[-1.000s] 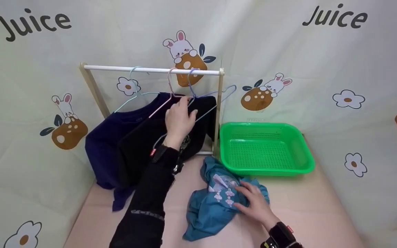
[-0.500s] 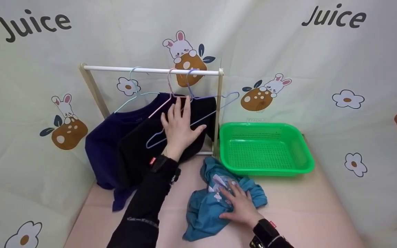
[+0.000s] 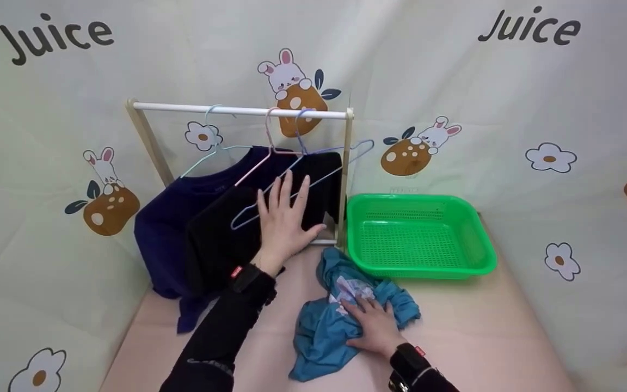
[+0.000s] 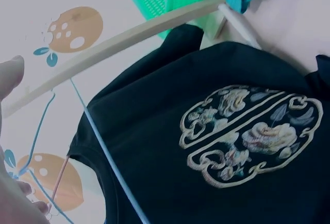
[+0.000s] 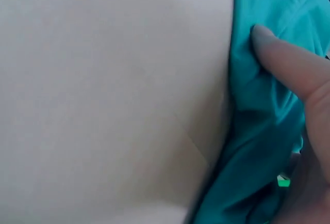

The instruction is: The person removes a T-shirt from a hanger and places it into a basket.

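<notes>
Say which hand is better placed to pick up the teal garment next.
Probably the right hand: it rests directly on the teal garment. The left hand is over by the blue hanger, away from that garment.

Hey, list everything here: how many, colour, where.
Tabletop: one, peach, underneath.
Clothes rack: one, white and wood, left of centre.
Hangers: three, mint, pink, periwinkle, on rack.
Top: one, navy, on mint hanger.
Patterned top: one, black, on pink hanger.
Crumpled garment: one, teal, on tabletop.
Basket: one, green, right of rack.
Rabbit-print backdrop: one, off-white, behind.
Wristbands: two, black, one per wrist.
Left sleeve: one, black, lower left.
Left hand: one, bare, before patterned top.
Right hand: one, bare, on crumpled garment.
</notes>
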`<state>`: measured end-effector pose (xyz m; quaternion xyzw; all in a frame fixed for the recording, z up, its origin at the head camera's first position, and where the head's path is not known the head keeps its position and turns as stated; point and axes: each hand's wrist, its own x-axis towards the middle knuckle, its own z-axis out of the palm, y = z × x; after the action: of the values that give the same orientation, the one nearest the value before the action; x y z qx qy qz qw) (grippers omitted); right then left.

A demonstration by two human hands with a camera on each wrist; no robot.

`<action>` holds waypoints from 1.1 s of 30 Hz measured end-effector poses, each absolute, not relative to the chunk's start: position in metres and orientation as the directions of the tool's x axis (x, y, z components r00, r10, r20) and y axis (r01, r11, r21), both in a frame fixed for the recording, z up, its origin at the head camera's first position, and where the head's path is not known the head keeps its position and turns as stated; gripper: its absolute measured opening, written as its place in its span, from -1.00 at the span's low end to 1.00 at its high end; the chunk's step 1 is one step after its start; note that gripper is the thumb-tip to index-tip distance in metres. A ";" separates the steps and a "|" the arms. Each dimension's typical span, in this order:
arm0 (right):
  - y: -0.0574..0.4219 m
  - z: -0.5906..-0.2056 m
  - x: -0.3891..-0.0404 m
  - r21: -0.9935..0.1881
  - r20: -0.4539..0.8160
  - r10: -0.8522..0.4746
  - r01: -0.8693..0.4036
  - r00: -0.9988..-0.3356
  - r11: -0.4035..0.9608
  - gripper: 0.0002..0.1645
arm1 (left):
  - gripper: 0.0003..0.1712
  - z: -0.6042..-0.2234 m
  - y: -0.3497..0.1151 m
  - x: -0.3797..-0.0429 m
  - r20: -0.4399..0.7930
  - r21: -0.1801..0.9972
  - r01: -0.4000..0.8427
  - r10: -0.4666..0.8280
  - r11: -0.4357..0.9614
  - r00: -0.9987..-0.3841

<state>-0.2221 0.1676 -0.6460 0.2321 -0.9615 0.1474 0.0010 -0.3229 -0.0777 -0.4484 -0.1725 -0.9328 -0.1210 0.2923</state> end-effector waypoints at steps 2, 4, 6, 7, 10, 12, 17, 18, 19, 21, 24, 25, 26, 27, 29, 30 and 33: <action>0.164 -0.646 -0.224 -0.253 0.089 -0.428 -0.436 -0.899 0.864 0.07 | 0.22 -0.452 -0.077 -0.319 0.567 0.116 0.396 0.266 0.911 -0.780; 0.160 -0.646 -0.224 -0.224 0.117 -0.404 -0.420 -0.907 0.879 0.00 | 0.20 -0.456 -0.076 -0.315 0.553 0.103 0.403 0.285 0.909 -0.783; 0.156 -0.647 -0.226 -0.196 0.145 -0.374 -0.397 -0.916 0.896 -0.14 | 0.19 -0.462 -0.076 -0.312 0.550 0.089 0.417 0.305 0.904 -0.778; 0.154 -0.648 -0.227 -0.189 0.156 -0.358 -0.383 -0.921 0.904 -0.22 | 0.19 -0.465 -0.077 -0.311 0.552 0.079 0.423 0.313 0.903 -0.773; 0.150 -0.647 -0.229 -0.177 0.184 -0.307 -0.339 -0.934 0.924 -0.39 | 0.19 -0.475 -0.079 -0.308 0.562 0.058 0.436 0.331 0.898 -0.758; 0.149 -0.644 -0.231 -0.188 0.190 -0.277 -0.312 -0.942 0.931 -0.46 | 0.20 -0.482 -0.081 -0.307 0.569 0.056 0.443 0.336 0.895 -0.750; 0.154 -0.629 -0.236 -0.299 0.136 -0.219 -0.251 -0.966 0.921 -0.48 | 0.19 -0.498 -0.086 -0.302 0.563 0.054 0.450 0.345 0.891 -0.751; 0.156 -0.625 -0.238 -0.334 0.126 -0.209 -0.239 -0.970 0.912 -0.47 | 0.19 -0.500 -0.087 -0.300 0.558 0.055 0.450 0.346 0.891 -0.754; 0.158 -0.621 -0.239 -0.369 0.119 -0.199 -0.230 -0.973 0.900 -0.46 | 0.19 -0.503 -0.089 -0.299 0.553 0.058 0.450 0.347 0.891 -0.757; 0.162 -0.613 -0.243 -0.437 0.127 -0.184 -0.221 -0.975 0.872 -0.46 | 0.19 -0.506 -0.091 -0.297 0.545 0.069 0.453 0.347 0.889 -0.763; 0.166 -0.602 -0.248 -0.543 0.153 -0.154 -0.214 -0.976 0.812 -0.48 | 0.19 -0.511 -0.095 -0.293 0.543 0.076 0.452 0.343 0.889 -0.766; 0.168 -0.598 -0.250 -0.580 0.162 -0.143 -0.211 -0.976 0.787 -0.49 | 0.18 -0.513 -0.096 -0.292 0.544 0.077 0.449 0.340 0.890 -0.767; 0.168 -0.594 -0.251 -0.620 0.169 -0.130 -0.208 -0.977 0.756 -0.51 | 0.18 -0.514 -0.098 -0.291 0.541 0.076 0.443 0.336 0.893 -0.771; 0.169 -0.590 -0.253 -0.664 0.173 -0.113 -0.201 -0.978 0.721 -0.53 | 0.18 -0.516 -0.099 -0.290 0.538 0.076 0.437 0.332 0.896 -0.775; 0.170 -0.582 -0.256 -0.756 0.161 -0.072 -0.170 -0.984 0.632 -0.56 | 0.17 -0.519 -0.102 -0.288 0.531 0.082 0.427 0.323 0.900 -0.783; 0.171 -0.578 -0.258 -0.805 0.143 -0.046 -0.143 -0.989 0.576 -0.55 | 0.17 -0.521 -0.103 -0.287 0.524 0.087 0.423 0.320 0.902 -0.790; 0.173 -0.562 -0.260 -0.913 0.083 0.018 -0.068 -0.996 0.403 -0.53 | 0.18 -0.526 -0.106 -0.285 0.501 0.107 0.415 0.311 0.904 -0.807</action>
<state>-0.2604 0.1730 -0.5620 0.0151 -0.8366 0.5462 0.0396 -0.2848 -0.1062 -0.5260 -0.1922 -0.9447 -0.1061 0.2437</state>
